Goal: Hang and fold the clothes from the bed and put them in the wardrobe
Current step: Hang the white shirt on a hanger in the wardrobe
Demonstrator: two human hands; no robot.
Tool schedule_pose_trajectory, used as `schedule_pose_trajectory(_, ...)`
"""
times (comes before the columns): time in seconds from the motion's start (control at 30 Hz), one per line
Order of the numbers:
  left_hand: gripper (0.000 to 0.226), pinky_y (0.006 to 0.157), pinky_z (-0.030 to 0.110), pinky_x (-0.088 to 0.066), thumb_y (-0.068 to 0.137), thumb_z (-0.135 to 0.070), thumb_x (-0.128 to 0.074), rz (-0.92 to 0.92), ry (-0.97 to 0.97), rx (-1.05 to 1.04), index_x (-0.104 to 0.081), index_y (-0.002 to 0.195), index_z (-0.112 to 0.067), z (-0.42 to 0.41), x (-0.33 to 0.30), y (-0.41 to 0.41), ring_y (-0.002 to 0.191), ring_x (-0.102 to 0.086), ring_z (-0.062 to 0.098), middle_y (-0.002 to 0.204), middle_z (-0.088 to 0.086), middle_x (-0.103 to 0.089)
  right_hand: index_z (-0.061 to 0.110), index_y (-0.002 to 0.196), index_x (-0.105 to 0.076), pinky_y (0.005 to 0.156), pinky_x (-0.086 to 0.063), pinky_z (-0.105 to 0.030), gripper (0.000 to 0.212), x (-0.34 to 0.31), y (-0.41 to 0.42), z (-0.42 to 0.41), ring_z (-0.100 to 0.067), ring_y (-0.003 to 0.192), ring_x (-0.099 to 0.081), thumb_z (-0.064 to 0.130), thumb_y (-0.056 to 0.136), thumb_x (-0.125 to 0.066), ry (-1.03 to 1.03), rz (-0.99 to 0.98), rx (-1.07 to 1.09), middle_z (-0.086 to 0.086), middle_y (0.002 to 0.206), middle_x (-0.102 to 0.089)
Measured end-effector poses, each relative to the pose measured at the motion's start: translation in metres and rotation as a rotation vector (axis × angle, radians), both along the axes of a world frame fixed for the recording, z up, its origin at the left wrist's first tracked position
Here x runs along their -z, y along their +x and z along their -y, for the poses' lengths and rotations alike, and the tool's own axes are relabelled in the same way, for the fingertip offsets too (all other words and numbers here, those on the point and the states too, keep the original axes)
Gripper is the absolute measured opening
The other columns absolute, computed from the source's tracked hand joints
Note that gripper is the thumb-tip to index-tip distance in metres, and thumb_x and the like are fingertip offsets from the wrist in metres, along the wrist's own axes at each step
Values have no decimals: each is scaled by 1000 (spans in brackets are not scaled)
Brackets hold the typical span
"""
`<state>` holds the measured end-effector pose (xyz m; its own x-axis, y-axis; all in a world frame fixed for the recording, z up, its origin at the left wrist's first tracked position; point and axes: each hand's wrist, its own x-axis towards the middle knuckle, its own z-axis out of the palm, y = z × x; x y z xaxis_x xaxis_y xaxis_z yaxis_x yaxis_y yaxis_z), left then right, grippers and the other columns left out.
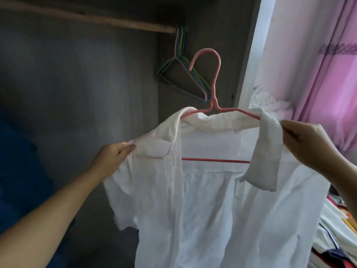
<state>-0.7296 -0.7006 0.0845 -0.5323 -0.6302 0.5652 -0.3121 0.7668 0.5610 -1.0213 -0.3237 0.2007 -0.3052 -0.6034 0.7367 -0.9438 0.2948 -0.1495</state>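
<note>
Thin white collared button-up shirt (208,190) is on a pink wire hanger (214,89), held up in front of the open dark wardrobe (77,84). Fabric is sheer and creased, front open, collar flipped up; the hanger's bottom bar shows through it. My left hand (114,153) pinches the shirt's left shoulder, my right hand (307,142) grips the right shoulder end. Hook is free, below the wooden rail (87,16), where a bunch of bare pastel hangers (181,70) hangs.
</note>
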Motion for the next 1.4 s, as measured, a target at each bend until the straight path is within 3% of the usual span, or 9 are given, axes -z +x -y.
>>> schedule_pose_trajectory(0.13,65,59,36,-43,86,-74,-35,188,6,-118,-44,48,-22,0,8,9,54,-56,28,49,5,-49,19,60,-44,46,-39,-31,32,3,7,8,-13,41,-35,6,88,-54,2,-52,-35,11,46,-37)
schedule_pose_trajectory(0.23,53,81,36,-46,98,-47,-36,355,52,-174,-69,94,-5,-8,12,3,93,-63,34,96,20,-67,18,58,-46,47,-38,-33,35,10,11,19,-11,43,-40,7,90,-56,59,-13,-31,9,46,-41)
schedule_pose_trajectory(0.4,63,110,33,-27,96,-54,-38,-89,15,-105,-34,146,-16,-48,-30,-26,136,-34,25,147,13,-37,31,54,-38,50,-34,-12,43,13,42,45,-6,43,-39,14,91,-52,83,94,-139,8,44,-39)
schedule_pose_trajectory(0.5,75,101,27,-28,85,-66,-41,-66,15,-49,-32,146,-24,-65,-54,-46,134,-35,18,147,4,-39,28,61,-51,52,-35,-14,34,10,74,69,-5,55,-48,19,94,-51,169,233,-245,9,54,-52)
schedule_pose_trajectory(0.7,25,80,29,-43,96,-11,-47,-113,63,-201,-66,112,-10,-20,-61,-16,98,-61,29,109,15,-67,32,87,-77,67,-54,-21,36,-10,140,101,-9,73,-67,8,95,-51,326,939,-689,6,83,-74)
schedule_pose_trajectory(0.9,30,99,40,-47,101,-26,-40,-348,442,-141,-54,126,-24,12,-114,24,110,-59,24,121,4,-62,-2,99,-65,65,-50,-40,26,-47,208,194,-17,68,-47,15,98,-45,259,566,-637,-27,93,-63)
schedule_pose_trajectory(1.03,41,95,40,-50,98,-52,-40,-615,585,-30,-53,130,-30,24,-160,89,103,-60,12,121,-3,-62,26,83,-70,45,-38,-6,33,-70,263,263,-1,54,-57,24,99,-42,160,521,-676,12,63,-62)
schedule_pose_trajectory(1.17,33,92,42,-51,97,-48,-43,-758,572,-37,-61,114,-25,40,-204,146,102,-62,21,108,2,-66,-2,105,-65,68,-42,-34,29,-100,328,327,-29,83,-58,13,96,-43,24,513,-767,-20,102,-66)
schedule_pose_trajectory(1.4,48,106,38,-39,90,-17,-50,-314,218,-527,-46,137,-6,88,-278,199,126,-48,30,137,14,-50,2,80,-61,48,-31,-24,25,-126,411,404,-11,52,-43,6,91,-38,35,623,-914,0,60,-49)
